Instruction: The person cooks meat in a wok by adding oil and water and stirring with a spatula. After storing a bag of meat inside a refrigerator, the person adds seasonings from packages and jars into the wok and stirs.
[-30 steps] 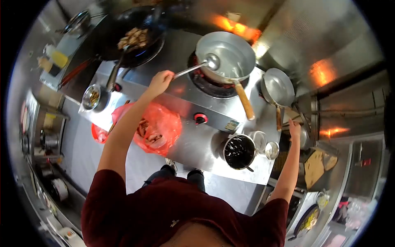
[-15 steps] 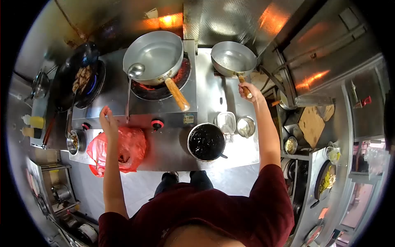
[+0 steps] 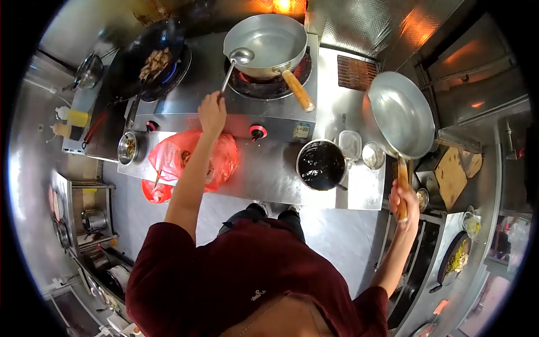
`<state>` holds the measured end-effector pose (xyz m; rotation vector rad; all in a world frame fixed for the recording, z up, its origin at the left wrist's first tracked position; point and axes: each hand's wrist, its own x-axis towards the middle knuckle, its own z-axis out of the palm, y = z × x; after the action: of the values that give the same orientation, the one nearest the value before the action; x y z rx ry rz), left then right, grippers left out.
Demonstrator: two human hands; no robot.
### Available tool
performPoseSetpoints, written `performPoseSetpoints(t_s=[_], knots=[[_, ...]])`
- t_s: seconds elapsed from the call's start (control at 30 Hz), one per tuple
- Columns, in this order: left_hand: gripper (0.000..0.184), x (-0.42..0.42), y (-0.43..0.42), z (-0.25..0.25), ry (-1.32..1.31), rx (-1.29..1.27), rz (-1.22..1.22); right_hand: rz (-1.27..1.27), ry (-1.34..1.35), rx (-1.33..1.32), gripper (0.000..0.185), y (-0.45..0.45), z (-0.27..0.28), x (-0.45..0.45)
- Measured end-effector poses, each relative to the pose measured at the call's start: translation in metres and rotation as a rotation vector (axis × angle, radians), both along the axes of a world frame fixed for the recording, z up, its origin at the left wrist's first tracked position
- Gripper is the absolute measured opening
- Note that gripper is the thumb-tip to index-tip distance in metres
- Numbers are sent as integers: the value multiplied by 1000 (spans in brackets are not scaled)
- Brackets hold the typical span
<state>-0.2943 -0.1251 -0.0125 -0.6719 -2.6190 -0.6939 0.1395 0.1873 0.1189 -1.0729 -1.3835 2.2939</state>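
My left hand (image 3: 212,115) is closed around the handle end of a metal ladle (image 3: 242,55), whose bowl lies over the near rim of a large grey pan (image 3: 266,42) on the glowing burner. That pan's wooden handle (image 3: 297,91) points toward the front right and is untouched. On the right, my right hand (image 3: 405,202) grips the wooden handle of a second grey pan (image 3: 401,115). This pan is lifted off the counter and tilted, and its inside looks bare. Below my left forearm sits a red plastic bag (image 3: 222,163) with brownish pieces in it.
A black wok (image 3: 126,70) with browned food stands over a blue flame at the left. Near the counter's front are a pot of dark liquid (image 3: 321,164), a clear container (image 3: 350,145) and a small metal bowl (image 3: 373,155). A slatted wooden mat (image 3: 356,73) lies at the back.
My right hand has raised the smaller pan from the back of the counter and brought it right and nearer, uncovering the mat. My left hand has moved to the ladle and closed on it.
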Motion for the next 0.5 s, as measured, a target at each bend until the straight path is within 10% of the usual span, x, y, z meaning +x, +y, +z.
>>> performPoseSetpoints(t_s=[0.5], knots=[[41,-82,-36,0,242,99,-238,-415,96,-1,30,-108,20,118]])
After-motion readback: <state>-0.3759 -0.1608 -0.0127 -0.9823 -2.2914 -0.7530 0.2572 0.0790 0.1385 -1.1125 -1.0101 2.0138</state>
